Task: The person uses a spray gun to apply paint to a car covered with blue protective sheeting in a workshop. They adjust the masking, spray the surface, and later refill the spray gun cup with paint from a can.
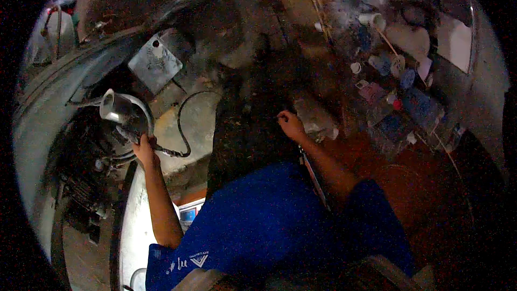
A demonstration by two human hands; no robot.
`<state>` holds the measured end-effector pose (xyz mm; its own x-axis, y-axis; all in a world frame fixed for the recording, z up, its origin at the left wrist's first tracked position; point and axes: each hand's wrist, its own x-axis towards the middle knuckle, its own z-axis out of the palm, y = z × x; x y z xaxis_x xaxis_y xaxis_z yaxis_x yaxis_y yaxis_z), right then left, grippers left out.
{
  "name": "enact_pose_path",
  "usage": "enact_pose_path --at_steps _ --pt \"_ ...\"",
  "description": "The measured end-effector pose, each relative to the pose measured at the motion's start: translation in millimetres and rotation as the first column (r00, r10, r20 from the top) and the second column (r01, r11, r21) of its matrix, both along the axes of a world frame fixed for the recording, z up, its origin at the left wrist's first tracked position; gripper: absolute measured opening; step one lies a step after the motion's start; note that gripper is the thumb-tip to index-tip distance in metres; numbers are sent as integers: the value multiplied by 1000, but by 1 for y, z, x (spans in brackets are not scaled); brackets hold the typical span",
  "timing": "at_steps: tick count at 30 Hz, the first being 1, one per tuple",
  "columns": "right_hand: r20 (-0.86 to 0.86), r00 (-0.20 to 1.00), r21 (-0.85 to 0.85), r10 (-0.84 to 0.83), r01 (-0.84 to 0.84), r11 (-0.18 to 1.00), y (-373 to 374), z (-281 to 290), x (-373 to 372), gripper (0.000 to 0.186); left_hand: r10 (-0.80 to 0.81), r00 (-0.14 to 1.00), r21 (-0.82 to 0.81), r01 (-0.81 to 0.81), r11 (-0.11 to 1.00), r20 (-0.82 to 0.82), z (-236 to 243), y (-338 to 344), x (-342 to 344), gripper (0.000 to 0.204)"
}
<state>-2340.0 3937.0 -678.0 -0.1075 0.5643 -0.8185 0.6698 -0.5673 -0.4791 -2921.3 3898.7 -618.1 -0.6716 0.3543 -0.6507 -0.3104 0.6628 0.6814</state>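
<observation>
My left hand [144, 149] is closed round the handle of a spray gun [129, 133] with a shiny metal cup [112, 105], at the left. A black hose [184, 145] runs from near that hand up in a loop. Behind the gun are pale curved tubes [146, 112] and a square metal plate [154, 65] with a dark hole. My right hand [289, 125] hangs in dimness at the centre right, its fingers loosely bent and apart with nothing visible in them, beside a greyish crumpled bundle [315, 116].
A cluttered surface [388, 0] at the right bears a white cup [371, 20], long sticks [392, 46], several containers [406, 78] and a red-capped item [397, 103]. A curved metal edge [64, 67] runs along the left. Dark machinery [86, 199] sits at lower left.
</observation>
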Motion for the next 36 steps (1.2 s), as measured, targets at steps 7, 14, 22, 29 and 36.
enact_pose_path --at_steps 7,14,22,29,36 --pt "-64 954 4 -293 294 956 14 -2 26 22 -32 989 -207 2 978 -144 55 34 33 27" --pt "-236 792 267 -563 610 746 110 13 110 25 -93 962 -161 52 986 -256 52 22 32 13" --pt "-319 467 263 -825 880 396 249 22 261 43 148 986 -57 -152 987 -70 90 76 87 30" --pt "-432 371 174 -822 929 328 386 7 289 40 309 937 -141 -333 932 -163 136 96 124 15" --pt "-480 641 559 -598 750 355 510 -55 379 28 234 969 -40 -237 971 -77 143 159 229 13"
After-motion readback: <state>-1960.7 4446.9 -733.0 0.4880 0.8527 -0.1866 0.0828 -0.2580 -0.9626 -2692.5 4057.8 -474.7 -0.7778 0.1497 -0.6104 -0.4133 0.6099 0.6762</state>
